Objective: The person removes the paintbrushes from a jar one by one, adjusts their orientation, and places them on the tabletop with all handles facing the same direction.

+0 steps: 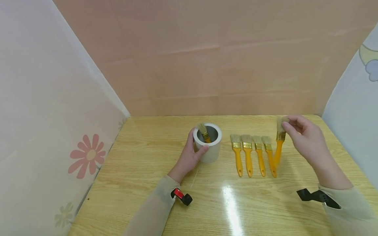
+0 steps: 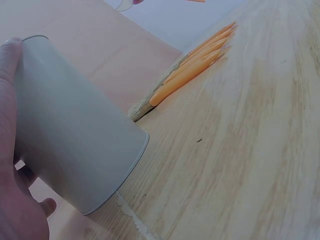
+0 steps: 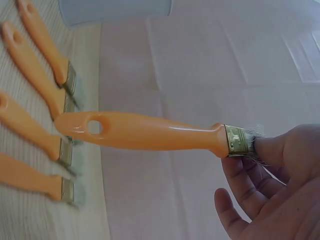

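Observation:
My left hand (image 1: pixel 192 154) grips a white cylindrical canister (image 1: pixel 212 154) around its side, thumb near the rim. Inside the canister a paintbrush (image 1: pixel 203 129) leans with its bristles up and its handle hidden. On the right, my right hand (image 1: pixel 308 136) pinches a second paintbrush (image 1: pixel 279 144) by its bristles between thumb and fingers. Its orange handle (image 3: pixel 150 131) hangs down in the head view, raised off the table. Left of that hand, several paintbrushes (image 1: pixel 248 157) with orange handles and brass-coloured ferrules lie side by side, bristles toward the back.
The wooden table (image 1: pixel 141 170) meets a pinkish-brown backdrop (image 1: pixel 206 65) at its far edge. White coverings with printed flowers (image 1: pixel 87 155) stand at both sides. A band of glare crosses the table front. Each wrist wears a dark strap (image 1: pixel 319 196).

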The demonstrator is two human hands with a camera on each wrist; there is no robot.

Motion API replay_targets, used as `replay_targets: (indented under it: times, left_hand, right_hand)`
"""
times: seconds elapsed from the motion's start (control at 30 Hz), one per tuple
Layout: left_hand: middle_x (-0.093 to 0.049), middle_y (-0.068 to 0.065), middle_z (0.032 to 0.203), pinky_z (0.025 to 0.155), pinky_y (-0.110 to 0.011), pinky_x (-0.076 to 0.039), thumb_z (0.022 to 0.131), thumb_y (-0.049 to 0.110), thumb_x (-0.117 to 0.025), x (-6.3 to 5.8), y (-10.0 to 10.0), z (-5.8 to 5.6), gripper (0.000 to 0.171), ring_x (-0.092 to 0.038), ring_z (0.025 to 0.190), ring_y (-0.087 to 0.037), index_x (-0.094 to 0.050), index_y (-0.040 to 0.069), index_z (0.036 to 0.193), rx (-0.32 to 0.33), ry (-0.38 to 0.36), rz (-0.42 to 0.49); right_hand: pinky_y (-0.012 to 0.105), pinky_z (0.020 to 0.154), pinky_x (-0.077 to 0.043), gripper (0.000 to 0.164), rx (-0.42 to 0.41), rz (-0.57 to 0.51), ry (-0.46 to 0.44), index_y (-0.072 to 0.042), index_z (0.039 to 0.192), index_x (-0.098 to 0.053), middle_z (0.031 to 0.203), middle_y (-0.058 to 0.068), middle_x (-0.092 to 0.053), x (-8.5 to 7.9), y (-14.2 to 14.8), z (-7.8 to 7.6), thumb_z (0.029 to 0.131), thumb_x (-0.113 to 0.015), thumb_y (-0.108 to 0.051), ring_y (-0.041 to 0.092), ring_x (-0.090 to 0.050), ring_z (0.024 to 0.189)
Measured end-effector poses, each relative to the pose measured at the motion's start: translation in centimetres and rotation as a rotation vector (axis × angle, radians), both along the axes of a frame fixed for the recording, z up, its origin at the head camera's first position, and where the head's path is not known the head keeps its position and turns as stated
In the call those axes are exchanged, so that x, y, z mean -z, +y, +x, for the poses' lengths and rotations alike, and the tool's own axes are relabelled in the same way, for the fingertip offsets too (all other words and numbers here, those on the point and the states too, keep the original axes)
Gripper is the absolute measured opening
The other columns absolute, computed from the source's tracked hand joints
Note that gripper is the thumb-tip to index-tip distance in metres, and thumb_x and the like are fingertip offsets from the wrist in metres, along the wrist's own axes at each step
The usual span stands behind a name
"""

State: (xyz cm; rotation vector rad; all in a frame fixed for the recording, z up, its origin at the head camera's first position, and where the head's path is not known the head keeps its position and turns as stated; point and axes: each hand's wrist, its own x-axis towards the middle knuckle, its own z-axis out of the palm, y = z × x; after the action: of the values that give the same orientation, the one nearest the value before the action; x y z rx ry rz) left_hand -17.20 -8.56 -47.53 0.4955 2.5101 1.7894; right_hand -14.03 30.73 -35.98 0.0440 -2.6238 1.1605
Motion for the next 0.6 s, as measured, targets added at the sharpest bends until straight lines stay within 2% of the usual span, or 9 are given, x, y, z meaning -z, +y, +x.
replay_targets:
  times: [0.2,0.37,0.43,0.5,0.6]
  left_hand:
    - [-0.037,-0.003,0.175,0.132,-0.06,-0.017,0.104,0.065,-0.069,0.1,0.0,-0.1,0.096,-0.027,0.165,-0.023,-0.016,0.031,0.175,0.01,0.029,0.013]
    - [-0.037,-0.002,0.174,0.132,-0.061,-0.017,0.104,0.065,-0.069,0.3,0.1,-0.2,0.095,-0.028,0.164,-0.023,-0.017,0.032,0.175,0.018,0.047,0.031]
    - [-0.036,-0.002,0.175,0.132,-0.061,-0.017,0.103,0.066,-0.069,0.4,0.1,-0.2,0.095,-0.027,0.164,-0.022,-0.017,0.032,0.175,0.019,0.048,0.037]
    - [-0.035,-0.002,0.175,0.132,-0.06,-0.017,0.103,0.067,-0.069,0.5,0.1,-0.3,0.096,-0.026,0.165,-0.021,-0.017,0.031,0.175,0.018,0.046,0.04]
    - [-0.035,-0.002,0.176,0.132,-0.06,-0.016,0.103,0.067,-0.069,0.5,0.1,-0.3,0.097,-0.026,0.165,-0.022,-0.016,0.03,0.176,0.018,0.042,0.043]
  right_hand:
    - [0.002,0.081,-0.04,0.045,-0.026,0.033,-0.052,-0.001,0.142,-0.065,0.118,-0.012,-0.064,1.2,1.9,-0.8,0.116,-0.06,-0.038,-0.018,-0.051,0.103]
    - [0.009,0.078,-0.04,0.049,-0.034,0.083,-0.111,0.002,0.143,-0.063,0.12,0.004,-0.066,2.2,3.2,-1.4,0.117,-0.057,-0.039,-0.014,-0.049,0.103]
    - [0.014,0.078,-0.041,0.05,-0.037,0.103,-0.142,0.003,0.144,-0.062,0.123,0.012,-0.067,2.6,3.7,-1.6,0.117,-0.055,-0.039,-0.004,-0.055,0.108]
    - [0.019,0.079,-0.043,0.051,-0.042,0.124,-0.174,0.003,0.143,-0.062,0.126,0.018,-0.067,3.1,4.1,-1.8,0.118,-0.054,-0.04,0.013,-0.06,0.114]
    - [0.037,0.087,-0.048,0.049,-0.065,0.136,-0.209,0.005,0.141,-0.062,0.13,0.028,-0.066,3.7,4.6,-2.1,0.118,-0.052,-0.038,0.042,-0.059,0.121]
